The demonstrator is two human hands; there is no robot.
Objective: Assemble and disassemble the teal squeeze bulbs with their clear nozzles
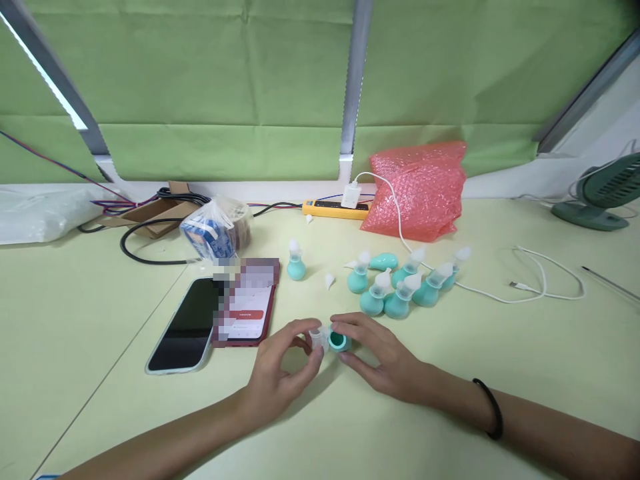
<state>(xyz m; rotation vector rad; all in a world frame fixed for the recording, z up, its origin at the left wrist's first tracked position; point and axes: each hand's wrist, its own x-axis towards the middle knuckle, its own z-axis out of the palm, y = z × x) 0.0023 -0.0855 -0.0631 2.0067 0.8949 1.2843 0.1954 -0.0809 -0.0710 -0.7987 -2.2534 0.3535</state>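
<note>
My left hand pinches a small clear plastic piece between thumb and fingers. Right beside it, my right hand grips a teal rubber bulb whose dark round opening faces me. The clear piece and the bulb's rim are close together; whether they touch I cannot tell. Beyond my right hand several teal bulbs with clear necks and white tips stand grouped. One more such bulb stands apart to the left, and a loose teal bulb lies on its side behind the group.
Two phones lie left of my hands. Loose white tips rest on the table. Behind are a bagged blue package, a yellow power strip, a red bubble-wrap bag, a white cable and a green fan.
</note>
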